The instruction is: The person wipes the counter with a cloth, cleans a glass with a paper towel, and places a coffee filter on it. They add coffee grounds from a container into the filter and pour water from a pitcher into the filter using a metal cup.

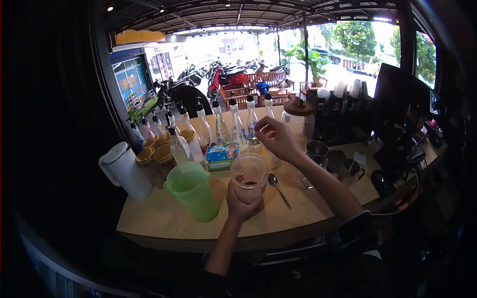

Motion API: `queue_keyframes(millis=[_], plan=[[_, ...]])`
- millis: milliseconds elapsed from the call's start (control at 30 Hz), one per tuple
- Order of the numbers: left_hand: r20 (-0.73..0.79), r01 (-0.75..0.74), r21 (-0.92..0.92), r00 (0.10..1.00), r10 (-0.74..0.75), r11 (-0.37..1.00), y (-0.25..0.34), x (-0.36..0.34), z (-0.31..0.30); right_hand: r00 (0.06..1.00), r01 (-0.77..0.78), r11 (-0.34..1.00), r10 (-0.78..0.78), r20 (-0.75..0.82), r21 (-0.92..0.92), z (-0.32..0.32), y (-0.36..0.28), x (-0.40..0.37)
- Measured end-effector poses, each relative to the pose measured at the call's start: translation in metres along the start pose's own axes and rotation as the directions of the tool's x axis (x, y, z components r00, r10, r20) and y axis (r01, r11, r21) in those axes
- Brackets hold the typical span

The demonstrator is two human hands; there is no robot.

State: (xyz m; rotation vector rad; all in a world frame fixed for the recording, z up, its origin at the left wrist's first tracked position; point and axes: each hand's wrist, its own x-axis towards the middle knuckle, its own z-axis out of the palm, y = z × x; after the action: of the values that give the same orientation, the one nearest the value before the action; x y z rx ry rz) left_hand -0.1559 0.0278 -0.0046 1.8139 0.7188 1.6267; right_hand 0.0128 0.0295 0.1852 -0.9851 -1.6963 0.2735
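My left hand (242, 204) is wrapped around a clear plastic cup (250, 169), which stands over the counter with something brownish low inside it. Above and to the right of the cup, my right hand (275, 137) is raised with its fingers curled together. What those fingers hold, if anything, is too small to make out. Just right of the cup, a metal spoon (280, 190) lies on the counter. A green plastic pitcher (193, 191) stands left of the cup. Behind the cup sits a blue and green packet (222, 156).
Several pump-topped bottles (220, 126) line the back of the counter (238, 226). Jars with gold lids (145, 155) and a white jug (128, 171) stand left. At right are a wooden-lidded glass jar (298, 121), a dripper (317, 149) and a dark screen (402, 102).
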Motion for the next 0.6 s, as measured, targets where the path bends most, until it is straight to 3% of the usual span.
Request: queue_keyframes(millis=[33, 100, 167, 367, 433, 467, 500, 600], plan=[[-0.054, -0.070, 0.078, 0.996, 0.074, 0.995, 0.004, 0.002, 0.000, 0.999, 0.022, 1.000, -0.022, 0.041, -0.009, -0.003, -0.012, -0.002], [-0.060, -0.024, 0.102, 0.998, 0.030, 0.995, 0.008, 0.000, -0.001, 0.996, 0.036, 0.999, -0.035, 0.087, -0.014, -0.005, -0.029, -0.010], [-0.081, -0.016, 0.152, 0.996, 0.028, 0.988, 0.008, 0.000, -0.001, 0.969, 0.153, 0.985, -0.135, 0.205, -0.076, -0.005, -0.039, -0.016], [-0.061, -0.038, 0.019, 0.997, 0.039, 0.999, 0.007, -0.002, 0.003, 0.874, 0.282, 0.952, -0.204, 0.441, -0.120, 0.009, -0.044, -0.032], [-0.054, -0.036, -0.035, 0.998, 0.035, 0.999, 0.007, -0.002, 0.006, 0.728, 0.354, 0.897, -0.087, 0.680, -0.264, 0.015, -0.046, -0.034], [-0.054, -0.104, 0.086, 0.993, 0.109, 0.991, 0.007, -0.002, 0.006, 0.657, 0.273, 0.892, 0.100, 0.747, -0.360, 0.016, -0.048, -0.036], [-0.046, -0.169, 0.207, 0.982, 0.182, 0.964, 0.008, -0.001, 0.006, 0.589, 0.372, 0.834, 0.126, 0.798, -0.407, 0.021, -0.044, -0.036], [-0.005, -0.178, 0.267, 0.982, 0.186, 0.947, 0.011, -0.002, 0.003, 0.598, 0.484, 0.779, 0.039, 0.801, -0.399, 0.029, -0.037, -0.044]])
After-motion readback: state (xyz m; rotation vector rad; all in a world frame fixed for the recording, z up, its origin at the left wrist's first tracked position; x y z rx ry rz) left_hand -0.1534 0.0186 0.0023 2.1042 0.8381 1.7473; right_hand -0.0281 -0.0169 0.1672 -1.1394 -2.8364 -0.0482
